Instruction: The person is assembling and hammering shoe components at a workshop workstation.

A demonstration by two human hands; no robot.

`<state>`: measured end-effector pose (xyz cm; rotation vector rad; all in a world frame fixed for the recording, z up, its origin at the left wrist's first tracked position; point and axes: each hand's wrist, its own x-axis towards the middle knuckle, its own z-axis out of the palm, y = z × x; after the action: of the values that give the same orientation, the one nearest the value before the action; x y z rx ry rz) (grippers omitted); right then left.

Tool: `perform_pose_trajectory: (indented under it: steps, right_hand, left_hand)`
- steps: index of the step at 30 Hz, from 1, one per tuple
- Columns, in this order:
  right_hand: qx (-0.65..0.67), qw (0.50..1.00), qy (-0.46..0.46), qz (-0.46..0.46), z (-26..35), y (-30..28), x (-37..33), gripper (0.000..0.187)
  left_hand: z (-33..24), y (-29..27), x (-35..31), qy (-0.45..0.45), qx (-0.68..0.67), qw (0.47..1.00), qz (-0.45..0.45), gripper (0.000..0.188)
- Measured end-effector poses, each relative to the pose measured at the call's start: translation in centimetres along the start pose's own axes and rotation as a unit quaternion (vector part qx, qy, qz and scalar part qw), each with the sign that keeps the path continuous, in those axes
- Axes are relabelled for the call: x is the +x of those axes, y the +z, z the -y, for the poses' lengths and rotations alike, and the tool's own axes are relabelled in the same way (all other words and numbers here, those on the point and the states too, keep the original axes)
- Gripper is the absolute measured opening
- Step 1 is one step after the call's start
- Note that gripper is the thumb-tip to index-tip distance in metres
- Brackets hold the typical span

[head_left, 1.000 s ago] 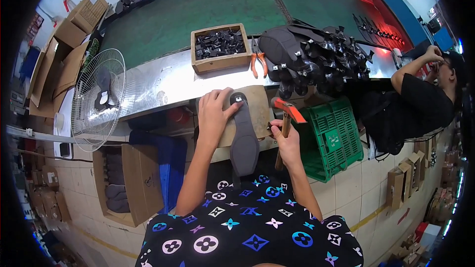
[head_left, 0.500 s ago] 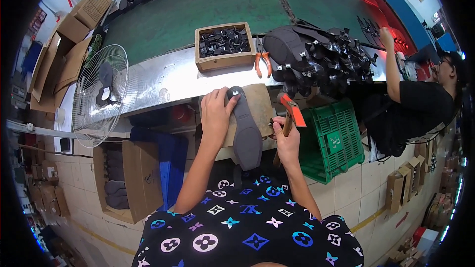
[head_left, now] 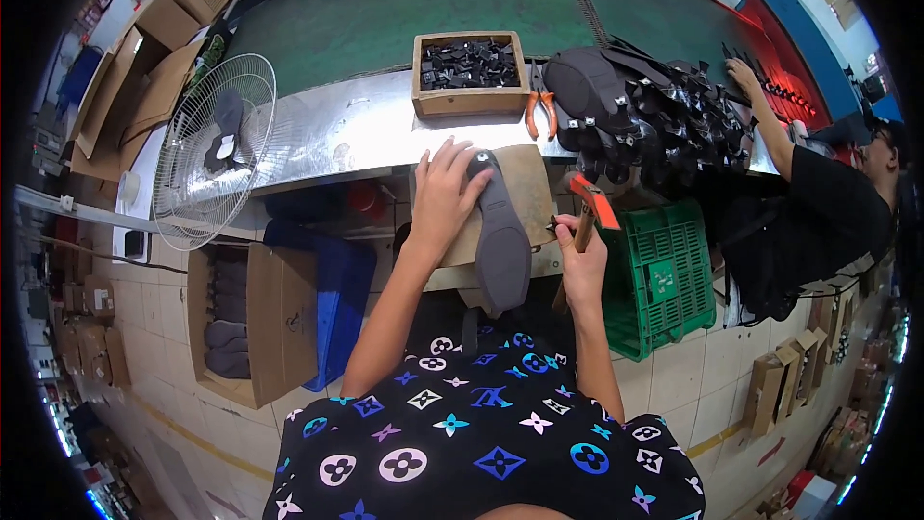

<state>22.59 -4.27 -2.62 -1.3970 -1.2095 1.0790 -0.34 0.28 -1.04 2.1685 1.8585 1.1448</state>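
A dark grey shoe sole lies lengthwise over a tan board, its wide end toward me. My left hand holds the sole's narrow far end, the thumb pressed beside a small shiny metal spot there. In my right hand is a hammer with an orange-red head, gripped by its wooden handle with the head up. A small black piece sticks out between that hand's thumb and finger; its exact kind is too small to make out. The hammer head is apart from the sole.
Beyond the board, a wooden box of small black parts, orange-handled pliers and a pile of black heeled pieces rest on the metal ledge. A green crate stands right, a wire fan left. At right, a co-worker reaches over the belt.
The whole view has shifted, so things sit a little farther right. Both my hands keep their hold. The co-worker's hand has moved to the near side of the red-lit opening.
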Motion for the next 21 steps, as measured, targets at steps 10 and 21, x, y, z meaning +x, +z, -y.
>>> perform_pose_trajectory:
  steps: [10, 21]
  right_hand:
    - [0.059, 0.988, -0.138, 0.047, 5.2, 1.8, 3.8, 0.017]
    - [-0.065, 0.961, -0.212, 0.162, 5.5, 5.2, 6.8, 0.020]
  left_hand:
    - [-1.6, 0.6, 1.6, -0.034, -0.201, 0.979, 0.030, 0.030]
    - [-1.2, -0.7, 0.6, -0.042, -0.243, 0.966, 0.073, 0.031]
